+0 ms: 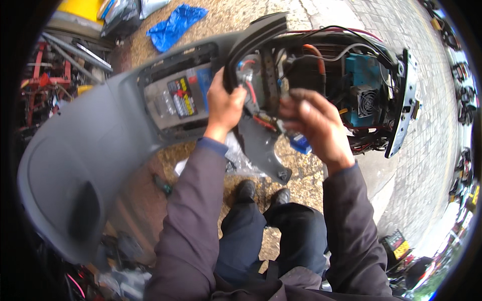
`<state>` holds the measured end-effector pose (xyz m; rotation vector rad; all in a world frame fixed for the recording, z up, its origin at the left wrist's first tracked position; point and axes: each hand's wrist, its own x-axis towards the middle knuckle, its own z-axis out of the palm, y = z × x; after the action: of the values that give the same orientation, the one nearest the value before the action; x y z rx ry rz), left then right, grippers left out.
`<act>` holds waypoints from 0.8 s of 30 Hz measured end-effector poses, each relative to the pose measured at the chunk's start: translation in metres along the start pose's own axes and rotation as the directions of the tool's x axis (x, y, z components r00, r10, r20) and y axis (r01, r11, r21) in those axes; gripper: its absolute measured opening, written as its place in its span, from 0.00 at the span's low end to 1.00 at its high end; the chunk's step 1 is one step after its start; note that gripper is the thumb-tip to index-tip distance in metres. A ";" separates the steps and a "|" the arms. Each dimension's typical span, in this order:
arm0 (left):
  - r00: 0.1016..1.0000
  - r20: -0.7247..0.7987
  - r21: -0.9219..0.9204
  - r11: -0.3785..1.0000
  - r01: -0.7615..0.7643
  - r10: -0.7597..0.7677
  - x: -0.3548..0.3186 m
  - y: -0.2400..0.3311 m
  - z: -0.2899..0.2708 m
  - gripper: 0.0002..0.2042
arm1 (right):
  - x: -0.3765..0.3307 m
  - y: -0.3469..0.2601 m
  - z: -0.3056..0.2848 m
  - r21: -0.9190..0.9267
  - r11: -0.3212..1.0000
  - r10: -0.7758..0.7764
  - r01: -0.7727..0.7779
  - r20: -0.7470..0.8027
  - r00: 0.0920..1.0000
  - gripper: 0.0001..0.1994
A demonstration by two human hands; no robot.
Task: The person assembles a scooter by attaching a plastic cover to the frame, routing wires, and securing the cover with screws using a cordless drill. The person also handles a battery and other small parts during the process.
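Note:
A scooter body with grey plastic panels [120,95] lies across in front of me. My left hand [226,105] is closed around the edge of a black curved plastic trim panel [258,148], which arches over the body's middle. Beside it, my right hand [319,123] hovers over the wiring with its fingers bent. Motion blurs those fingertips, and I cannot tell whether they hold anything. Red and grey wires [251,90] run through the gap between my hands. An orange cable [320,60] lies in the black compartment just beyond my right hand.
A teal box with a fan [366,100] sits in the body's right end, by a black metal bracket [403,105]. Packaged items [173,95] lie in the floorboard recess. Blue plastic [175,25] is on the ground behind. Scrap parts [50,75] crowd the left.

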<state>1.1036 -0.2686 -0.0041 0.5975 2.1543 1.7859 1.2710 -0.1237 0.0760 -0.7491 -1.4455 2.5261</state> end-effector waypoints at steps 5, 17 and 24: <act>0.997 -0.074 0.143 0.990 0.021 -0.010 -0.001 0.006 0.004 0.22 | 0.087 0.023 0.008 0.273 0.945 0.191 -0.178 -0.021 0.981 0.24; 0.995 -0.090 0.189 0.981 -0.030 0.048 -0.005 -0.002 -0.001 0.35 | 0.174 0.102 -0.035 0.269 0.928 0.276 -0.258 -0.032 0.961 0.18; 0.996 -0.088 0.166 0.986 0.011 0.004 -0.014 0.000 -0.004 0.35 | 0.145 0.077 -0.014 -0.083 0.936 0.334 -0.343 -0.100 0.937 0.17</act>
<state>1.1144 -0.2790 -0.0039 0.5614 2.3799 1.6708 1.1619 -0.1026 -0.0452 -1.2027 -1.5372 2.6373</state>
